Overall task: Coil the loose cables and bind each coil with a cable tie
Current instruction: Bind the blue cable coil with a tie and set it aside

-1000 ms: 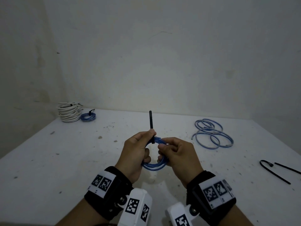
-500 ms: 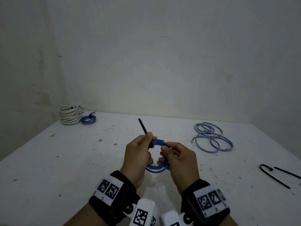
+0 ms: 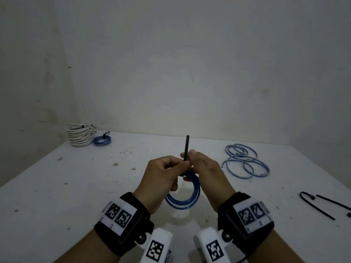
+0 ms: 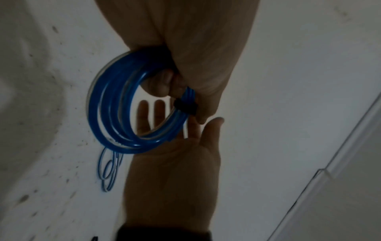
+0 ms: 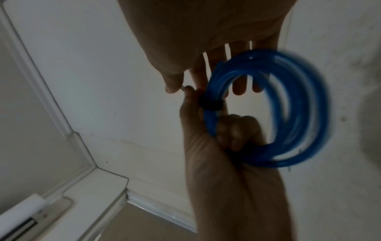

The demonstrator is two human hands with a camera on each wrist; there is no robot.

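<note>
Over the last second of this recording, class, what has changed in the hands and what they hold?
The right hand let go of the coiled blue cable and opened, fingers straight beside the black cable tie. The coil swung down, now hanging below the left hand, which still grips it at the tie. The table's other cables and ties stayed put.

We find no readable words, brands or numbers anywhere. The wristbands and white wrist mounts carry only black-and-white square marker patterns.
</note>
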